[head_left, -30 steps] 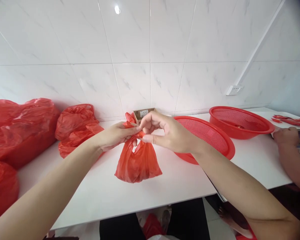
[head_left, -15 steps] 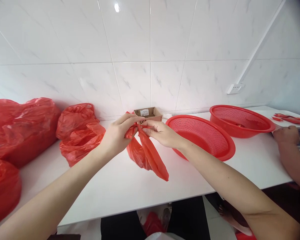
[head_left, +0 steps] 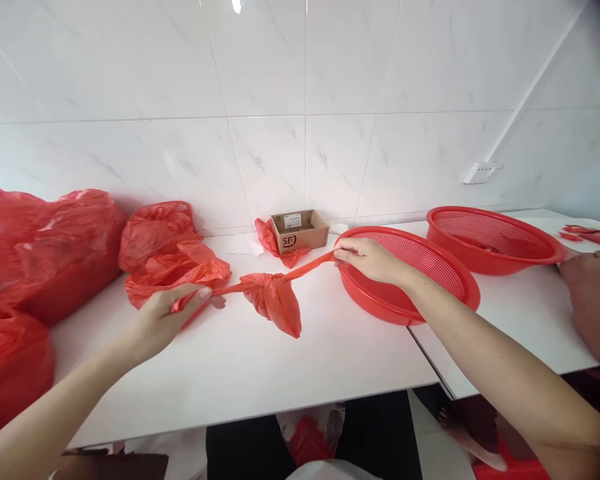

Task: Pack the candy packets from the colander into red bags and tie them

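Observation:
A small red plastic bag [head_left: 275, 300] hangs between my hands above the white table [head_left: 260, 373]. Its two handles are twisted thin and pulled taut to either side, and its mouth is gathered tight at the top. My left hand [head_left: 167, 317] is closed on the left handle. The right handle is pinched between thumb and fingers of my right hand [head_left: 365, 257], in front of a red basket [head_left: 405, 313] with perforated sides. Whatever lies inside the bag is hidden by the plastic.
A cardboard box [head_left: 303, 240] marked SF stands by the tiled wall with red plastic under it. Bulging red bags [head_left: 45, 247] fill the left side, with smaller red bags [head_left: 165, 233] beside them. A second red basket [head_left: 495, 257] is at right, near another person's hand [head_left: 587, 270].
My hands have moved apart, left and right, stretching the bag's handles into a line. Before, both were close together at its gathered top. The cardboard box now shows fully.

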Motion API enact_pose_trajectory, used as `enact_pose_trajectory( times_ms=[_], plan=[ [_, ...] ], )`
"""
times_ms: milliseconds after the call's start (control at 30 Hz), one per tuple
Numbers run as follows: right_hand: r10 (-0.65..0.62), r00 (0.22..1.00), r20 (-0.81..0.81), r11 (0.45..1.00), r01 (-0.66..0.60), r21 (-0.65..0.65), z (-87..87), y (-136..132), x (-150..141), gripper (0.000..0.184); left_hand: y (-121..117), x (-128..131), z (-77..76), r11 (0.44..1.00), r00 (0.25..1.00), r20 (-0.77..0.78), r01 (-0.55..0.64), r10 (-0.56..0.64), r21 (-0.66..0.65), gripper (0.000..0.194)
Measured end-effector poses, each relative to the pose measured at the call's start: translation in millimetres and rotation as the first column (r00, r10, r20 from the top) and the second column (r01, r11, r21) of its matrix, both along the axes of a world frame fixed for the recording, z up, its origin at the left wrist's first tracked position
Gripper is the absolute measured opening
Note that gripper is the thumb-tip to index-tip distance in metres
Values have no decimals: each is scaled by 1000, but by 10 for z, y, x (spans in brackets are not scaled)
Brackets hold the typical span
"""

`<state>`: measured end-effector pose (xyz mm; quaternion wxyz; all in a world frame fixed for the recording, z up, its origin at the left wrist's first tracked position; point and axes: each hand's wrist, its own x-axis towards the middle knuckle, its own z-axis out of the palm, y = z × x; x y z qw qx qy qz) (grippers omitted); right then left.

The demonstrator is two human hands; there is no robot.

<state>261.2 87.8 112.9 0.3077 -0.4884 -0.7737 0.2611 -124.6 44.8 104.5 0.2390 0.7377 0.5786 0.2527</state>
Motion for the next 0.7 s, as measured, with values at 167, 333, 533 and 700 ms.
enact_pose_trajectory(
  times_ms=[167,333,533,700],
  plan=[
    [197,950,-241,980,-198,21,289,-154,-466,25,93,325,90,989,991,119,40,-56,139,40],
    [257,943,-211,966,-259,16,175,-216,-778,22,180,722,-279,945,957,-92,287,-276,158,50],
    [228,874,-430,963,-266,-31,-10,-296,-669,18,197,1005,-534,878,844,-315,475,-433,65,26],
    [24,858,-512,994,-74,-79,-424,-400,-518,22,198,437,-50,983,962,-258,124,-87,133,33]
  ],
)
